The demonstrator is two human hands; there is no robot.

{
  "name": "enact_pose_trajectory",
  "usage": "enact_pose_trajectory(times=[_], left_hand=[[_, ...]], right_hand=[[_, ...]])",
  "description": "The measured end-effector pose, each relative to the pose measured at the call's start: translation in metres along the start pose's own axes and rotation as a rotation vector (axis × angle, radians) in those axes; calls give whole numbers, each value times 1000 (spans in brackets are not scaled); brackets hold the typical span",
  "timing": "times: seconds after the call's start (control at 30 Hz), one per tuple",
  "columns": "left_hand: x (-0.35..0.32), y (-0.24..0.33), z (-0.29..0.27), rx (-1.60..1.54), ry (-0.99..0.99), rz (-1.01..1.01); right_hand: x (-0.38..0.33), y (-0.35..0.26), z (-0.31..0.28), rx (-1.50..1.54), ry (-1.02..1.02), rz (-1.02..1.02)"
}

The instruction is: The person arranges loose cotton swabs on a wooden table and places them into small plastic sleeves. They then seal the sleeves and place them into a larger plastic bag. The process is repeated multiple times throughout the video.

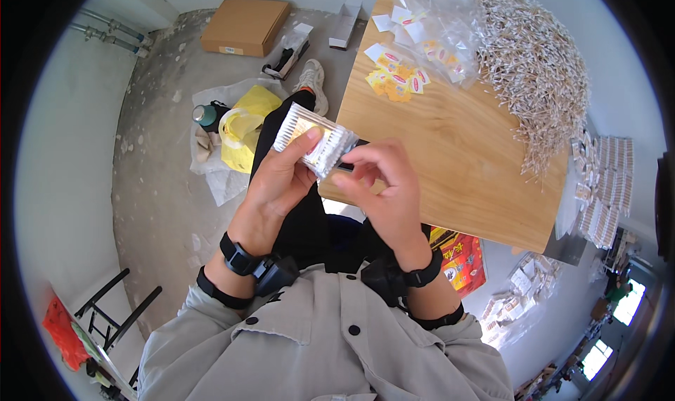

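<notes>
At centre | left grip [280, 179] holds swab pack [326, 148] | lengthwise down-right | right grip [388, 184] unclear

- We lose most of our left hand's [283, 179] fingers beneath the pack of cotton swabs [315, 139], and with them its underside.
- We cannot tell whether our right hand's [388, 184] fingertips touch the pack's edge.
- We see only slivers of a dark object [346, 166] behind both.
- Our wooden table [450, 169] and right forearm [434, 299] partly cover a red printed bag [464, 260].
- Our grey shirt [309, 331] runs off the lower edge.
- We find the far windows [598, 359] washed out.
</notes>
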State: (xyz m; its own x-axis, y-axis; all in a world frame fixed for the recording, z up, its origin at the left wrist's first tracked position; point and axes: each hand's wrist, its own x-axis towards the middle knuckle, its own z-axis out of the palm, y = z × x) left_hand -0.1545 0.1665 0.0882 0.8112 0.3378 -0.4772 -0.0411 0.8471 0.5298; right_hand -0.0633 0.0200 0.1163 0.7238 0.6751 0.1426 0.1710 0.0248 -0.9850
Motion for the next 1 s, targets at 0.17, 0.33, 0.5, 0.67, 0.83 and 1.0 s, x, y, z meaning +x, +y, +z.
enact_pose_trajectory(times=[0.17,0.33,0.5,0.67,0.83,1.0], left_hand=[[9,-11,7,3,-2,38],[9,-15,27,-18,112,119],[16,-22,24,-19,82,143],[16,-23,25,-66,56,96],[20,-33,26,-81,37,138],[17,-47,26,-6,13,104]], right_hand=[[-6,4,10,-68,25,78],[-7,15,9,102,110,210],[-5,17,11,64,136,191],[-4,25,-6,356,89,253],[-5,18,-1,387,193,309],[-3,21,-19,85,229,285]])
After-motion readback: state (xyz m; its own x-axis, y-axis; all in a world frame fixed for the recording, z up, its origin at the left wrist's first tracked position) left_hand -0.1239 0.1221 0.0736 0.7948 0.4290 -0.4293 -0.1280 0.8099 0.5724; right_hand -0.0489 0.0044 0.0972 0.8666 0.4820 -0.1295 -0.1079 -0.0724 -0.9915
